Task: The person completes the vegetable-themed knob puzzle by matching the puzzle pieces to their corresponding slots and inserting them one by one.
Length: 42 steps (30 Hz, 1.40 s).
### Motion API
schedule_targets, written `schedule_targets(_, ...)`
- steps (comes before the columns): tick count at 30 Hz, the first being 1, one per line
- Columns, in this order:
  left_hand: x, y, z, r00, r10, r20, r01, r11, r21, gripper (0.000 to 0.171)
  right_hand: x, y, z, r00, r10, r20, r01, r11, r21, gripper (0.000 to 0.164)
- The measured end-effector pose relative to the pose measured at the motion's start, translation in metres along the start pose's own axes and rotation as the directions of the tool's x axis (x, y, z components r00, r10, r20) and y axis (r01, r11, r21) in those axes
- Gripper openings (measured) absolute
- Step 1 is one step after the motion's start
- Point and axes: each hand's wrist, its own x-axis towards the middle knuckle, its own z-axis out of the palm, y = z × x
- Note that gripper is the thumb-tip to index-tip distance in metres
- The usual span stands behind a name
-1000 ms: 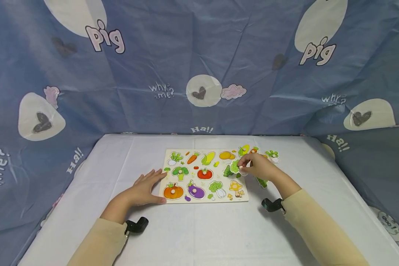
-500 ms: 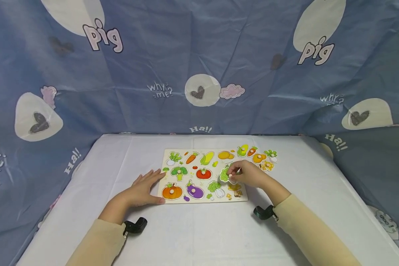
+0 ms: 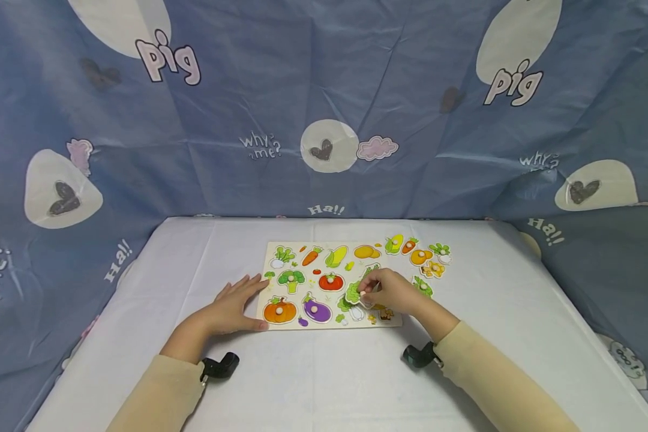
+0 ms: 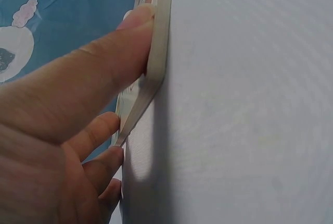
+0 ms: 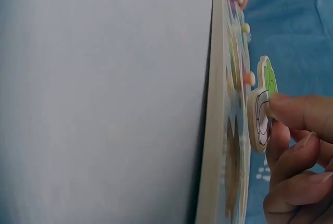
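Note:
A wooden vegetable puzzle board (image 3: 324, 300) lies on the white table. My left hand (image 3: 233, 307) rests at its left edge, fingers spread, the thumb on the near corner. In the left wrist view the thumb (image 4: 99, 57) lies along the board's edge. My right hand (image 3: 391, 294) pinches the knob of a bok choy puzzle piece (image 3: 353, 293), green-leaved with a white stem. The piece is close over the printed bok choy space at the lower right and partly covers it. In the right wrist view the bok choy piece stands tilted, a little apart from the board.
Knobbed pumpkin (image 3: 279, 311), eggplant (image 3: 317, 309), broccoli (image 3: 291, 279) and tomato (image 3: 331, 282) pieces sit in the board. Beyond its right side lie loose corn (image 3: 393, 243), carrot (image 3: 409, 245), potato (image 3: 420, 257), mushroom (image 3: 433, 269), radish (image 3: 441, 252) and leafy green (image 3: 423, 287) pieces. A blue printed cloth (image 3: 443, 192) hangs behind.
My right hand has carried the bok choy piece left and toward the near side, from the board's right edge to over the bok choy space. My left hand stays at the board's left edge.

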Motion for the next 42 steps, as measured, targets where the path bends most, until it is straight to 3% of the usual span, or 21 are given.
schedule_targets(14,0.000,0.001,-0.001,1.000,-0.001,0.005,0.001,1.000,-0.007,0.104,0.002,-0.006,0.014,0.998,0.057,0.022,-0.057,0.998,0.011,0.008)
schedule_targets(23,-0.001,0.003,-0.003,1.000,-0.002,0.006,0.002,1.000,-0.012,0.102,0.004,-0.007,0.019,0.997,0.070,0.044,-0.067,0.996,-0.054,0.007)
schedule_targets(42,-0.001,0.001,-0.002,1.000,0.005,0.005,-0.005,1.000,-0.014,0.105,0.002,-0.020,0.030,0.987,0.142,-0.080,-0.149,0.985,-0.089,0.012)
